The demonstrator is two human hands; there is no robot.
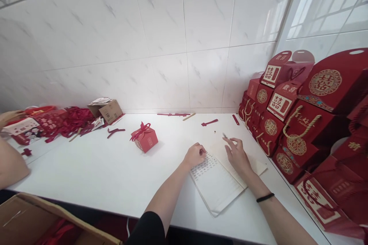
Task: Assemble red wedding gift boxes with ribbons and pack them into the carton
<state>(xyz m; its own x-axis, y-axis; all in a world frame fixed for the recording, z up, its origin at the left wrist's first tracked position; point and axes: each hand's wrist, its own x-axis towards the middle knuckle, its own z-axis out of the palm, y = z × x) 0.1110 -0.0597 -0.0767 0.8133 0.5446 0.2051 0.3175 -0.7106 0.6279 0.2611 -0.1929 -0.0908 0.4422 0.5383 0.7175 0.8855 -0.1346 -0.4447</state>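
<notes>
An open notebook (217, 189) lies tilted on the white table, with rows of handwriting on the upper part of its left page. My left hand (196, 155) rests at that page's upper left corner, its fingers curled in; whatever they may hold is hidden. Over the right page is my right hand (238, 157), a black band round its wrist. A thin, greyish pen (225, 135) shows at its fingertips, mostly hidden and slightly blurred. To the left of both hands stands a small red gift box (146, 139) tied with a ribbon bow.
Red gift boxes with cord handles (304, 122) are stacked along the right side. Ribbon strips (209, 122) lie near the wall. At left are a ribbon pile (76, 120), a small brown carton (110, 111) and another person's arm (11, 160). A cardboard box (57, 214) stands below the table's front edge.
</notes>
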